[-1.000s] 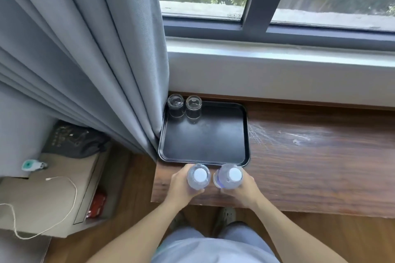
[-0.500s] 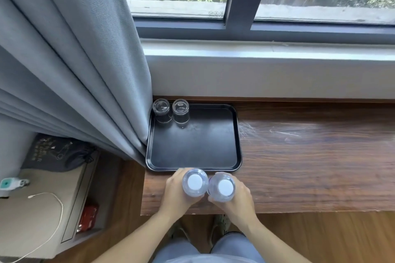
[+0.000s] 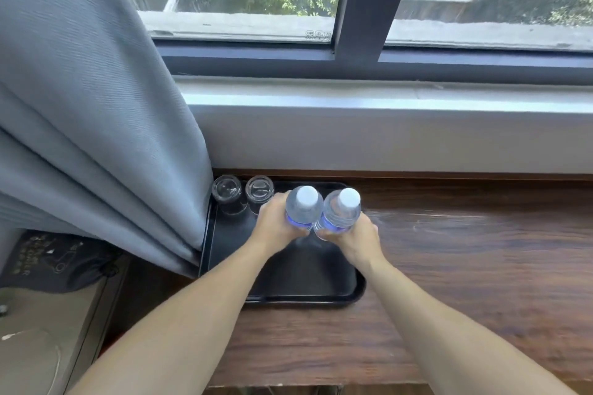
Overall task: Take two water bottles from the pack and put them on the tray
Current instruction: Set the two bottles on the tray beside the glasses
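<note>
Two clear water bottles with white caps stand side by side over the far half of a black tray point(image 3: 301, 290). My left hand point(image 3: 272, 224) is shut around the left bottle point(image 3: 303, 207). The right bottle point(image 3: 342, 210), touching the first, is gripped by my right hand point(image 3: 356, 236). Both bottles are upright, near the tray's back right corner. My hands hide their bases, so I cannot tell whether they rest on the tray. The pack is not in view.
Two upturned glasses point(image 3: 227, 191) point(image 3: 259, 189) stand at the tray's back left corner. A grey curtain point(image 3: 96, 106) hangs against the tray's left edge. The tray lies on a wooden ledge point(image 3: 465, 266) under a window. A low cabinet with a dark bag point(image 3: 54, 263) is at left.
Both hands have carried the bottles forward from the ledge's near edge to over the far part of the tray. The camera has moved closer.
</note>
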Available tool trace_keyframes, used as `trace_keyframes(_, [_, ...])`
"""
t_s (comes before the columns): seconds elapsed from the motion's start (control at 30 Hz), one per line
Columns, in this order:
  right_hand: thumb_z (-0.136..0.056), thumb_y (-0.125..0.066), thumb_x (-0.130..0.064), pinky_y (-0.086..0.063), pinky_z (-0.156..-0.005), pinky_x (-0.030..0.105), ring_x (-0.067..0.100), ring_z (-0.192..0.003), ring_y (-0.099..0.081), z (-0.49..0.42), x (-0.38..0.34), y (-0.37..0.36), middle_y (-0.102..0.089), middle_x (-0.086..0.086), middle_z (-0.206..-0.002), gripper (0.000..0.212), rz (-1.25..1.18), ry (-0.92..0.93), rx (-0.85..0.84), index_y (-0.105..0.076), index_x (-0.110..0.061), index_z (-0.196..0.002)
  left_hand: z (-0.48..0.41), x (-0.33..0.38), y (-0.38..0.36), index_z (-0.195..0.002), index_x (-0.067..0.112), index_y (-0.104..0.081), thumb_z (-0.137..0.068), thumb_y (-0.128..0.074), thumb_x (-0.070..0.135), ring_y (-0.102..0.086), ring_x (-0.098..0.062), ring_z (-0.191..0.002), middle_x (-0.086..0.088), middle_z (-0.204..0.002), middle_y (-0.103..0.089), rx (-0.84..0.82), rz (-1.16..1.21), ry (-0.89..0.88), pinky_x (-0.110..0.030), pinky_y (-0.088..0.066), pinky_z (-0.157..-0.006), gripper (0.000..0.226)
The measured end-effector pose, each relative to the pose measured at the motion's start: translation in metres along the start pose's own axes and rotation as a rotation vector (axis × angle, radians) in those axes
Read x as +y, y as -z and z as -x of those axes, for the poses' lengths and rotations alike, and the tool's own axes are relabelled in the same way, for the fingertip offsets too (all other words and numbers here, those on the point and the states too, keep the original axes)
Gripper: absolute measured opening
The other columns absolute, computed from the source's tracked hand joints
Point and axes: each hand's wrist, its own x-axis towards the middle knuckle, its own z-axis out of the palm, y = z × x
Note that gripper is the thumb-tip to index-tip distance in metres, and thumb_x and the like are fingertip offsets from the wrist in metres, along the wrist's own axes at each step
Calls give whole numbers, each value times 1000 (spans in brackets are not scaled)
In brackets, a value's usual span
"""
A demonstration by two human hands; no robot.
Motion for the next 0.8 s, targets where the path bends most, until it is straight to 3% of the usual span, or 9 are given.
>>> trace_keyframes(0.13, [-61,-85,-47,-51,-81,35,12,-94,-66,-6,4,-2,-72,-12,-94,48,-19,41,-41,-64,-33,-101,-2,-12,-7,-105,24,-62,-63,-91,20,-64,-15,-99,6,-103,-69,29,47,41,-35,-54,-88,51])
trace_keyframes(0.23, [-59,-85,-52,-56,-91,45,13,-101,-67,-8,7,1,-73,-13,-101,57,-20,60,-75,-62,-35,-108,0,-15,-10,-119,26,-61,-62,-92,24,-64,-13,-103,9,-110,-69,22,103,60,-42,-54,-94,65])
trace_keyframes(0.3, [-61,-88,-44,-53,-96,44,13,-107,-65,-5,6,8,-72,-15,-106,59,-11,88,-97,-61,-36,-113,4,-13,-8,-125,31,-57,-59,-92,26,-63,-11,-107,12,-114,-68,17,148,59,-42,-53,-97,75])
trace_keyframes(0.47, [-67,-93,-27,-41,-98,26,3,-121,-55,12,-2,29,-63,-19,-129,83,-119,164,-97,-49,-38,-137,12,3,6,-147,32,-42,-52,-94,30,-54,-4,-121,16,-131,-59,4,268,-20,-21,-41,-101,108])
trace_keyframes(0.6, [-67,-92,-25,-40,-96,15,-12,-119,-49,27,-11,42,-55,-25,-137,93,-205,240,-41,-42,-40,-145,16,15,19,-149,33,-38,-65,-90,21,-51,0,-127,14,-138,-56,4,189,-185,-15,-39,-103,100])
trace_keyframes(0.7, [-68,-90,-30,-47,-103,33,0,-125,-51,30,-22,43,-54,-22,-140,90,-176,313,7,-43,-44,-143,14,18,24,-143,31,-47,-66,-89,19,-55,-5,-123,13,-133,-60,47,138,-250,-31,-43,-106,89])
trace_keyframes(0.8, [-68,-87,-42,-52,-95,46,10,-122,-55,29,-31,39,-58,-20,-131,73,-10,389,111,-52,-41,-132,15,24,18,-138,36,-50,-59,-92,44,-56,-5,-116,17,-125,-60,142,20,-199,-37,-49,-95,89])
